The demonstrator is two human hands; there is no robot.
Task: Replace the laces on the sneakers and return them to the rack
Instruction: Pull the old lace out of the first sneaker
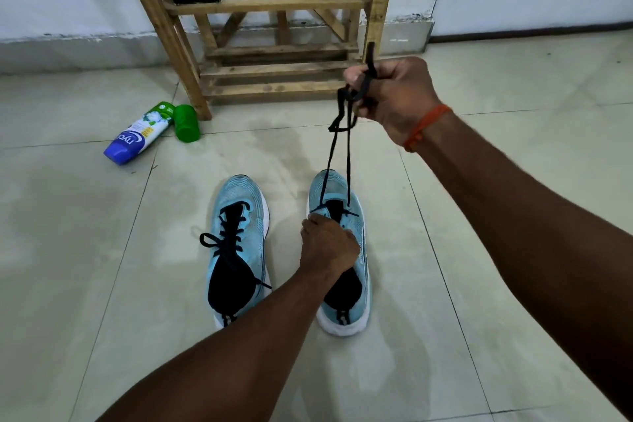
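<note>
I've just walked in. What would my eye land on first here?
The right hand, raised mid-frame, pulls a black lace taut up from the right sneaker, which the left hand grips on the tiled floor. Beside it stands the left sneaker, laced and tied; both are pale blue. Behind them rises a wooden rack, with a toppled bottle by its foot.

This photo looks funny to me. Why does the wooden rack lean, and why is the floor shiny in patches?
Head view: the wide-angle lens bends lines near the edges, so the wooden rack seems to lean. Head view: soft light bounces off the glossy floor tiles around the sneakers as pale patches. Head view: the right hand gripping the black lace looks slightly soft.
</note>
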